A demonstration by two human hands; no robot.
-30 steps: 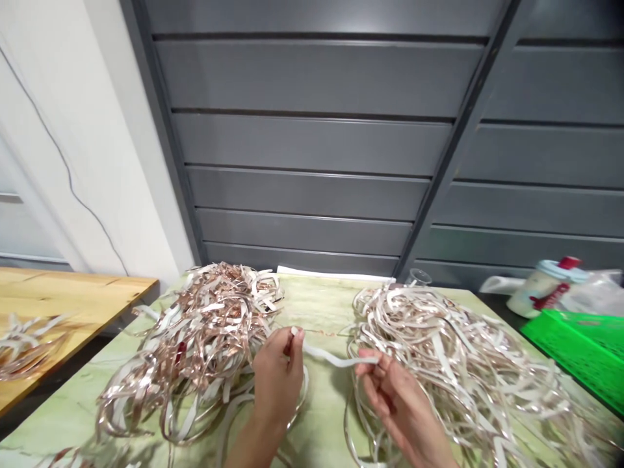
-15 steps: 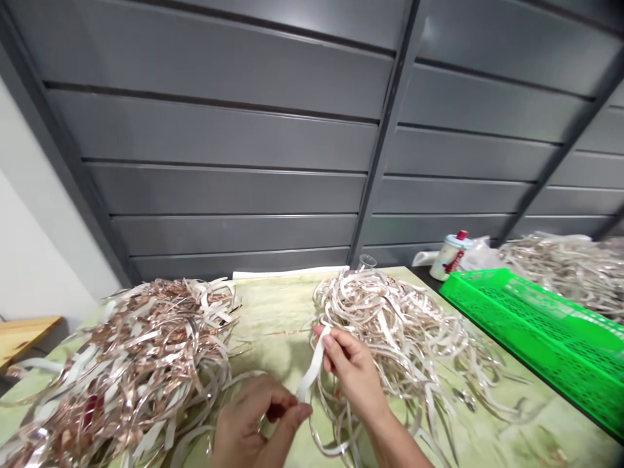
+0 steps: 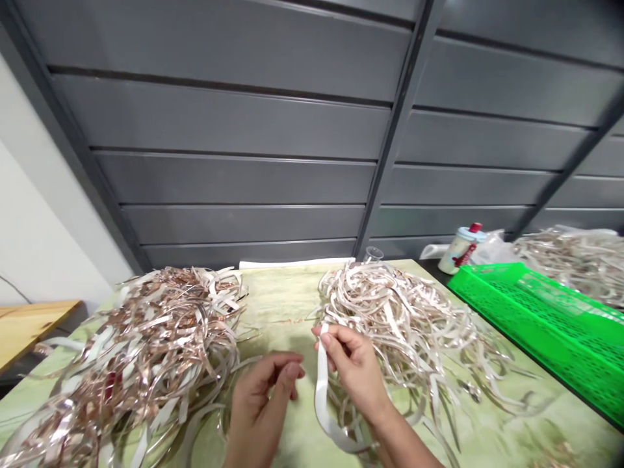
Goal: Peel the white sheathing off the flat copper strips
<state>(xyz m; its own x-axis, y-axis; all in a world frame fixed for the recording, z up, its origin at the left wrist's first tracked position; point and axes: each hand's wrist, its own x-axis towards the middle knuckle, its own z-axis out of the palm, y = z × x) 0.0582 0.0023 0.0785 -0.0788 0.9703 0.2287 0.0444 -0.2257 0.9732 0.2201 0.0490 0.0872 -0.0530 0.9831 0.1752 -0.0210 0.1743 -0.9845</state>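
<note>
A white strip (image 3: pixel 322 383) with a shiny edge hangs in a loop from my right hand (image 3: pixel 353 367). The thumb and fingers of that hand pinch it near its upper end. Left of the strip and apart from it is my left hand (image 3: pixel 263 406), its fingers curled and the thumb close against the index finger. Whether anything small sits between those fingertips is hidden. Behind my right hand lies a tangled pile of white and pinkish metallic strips (image 3: pixel 390 305). On the left, a larger heap of coppery and white strips (image 3: pixel 166 344) reaches near my left hand.
A green perforated crate (image 3: pixel 526 325) stands along the table's right side. Behind it are a lidded cup (image 3: pixel 461 248) and another strip pile (image 3: pixel 575 260). A clear plastic cup (image 3: pixel 374 254) is at the back edge. Grey panelling (image 3: pixel 244 130) rises beyond the table (image 3: pixel 277 292).
My left hand has let go of the strip's lower end and moved slightly away. The strip now hangs in a loop from my right hand. The view has shifted a little.
</note>
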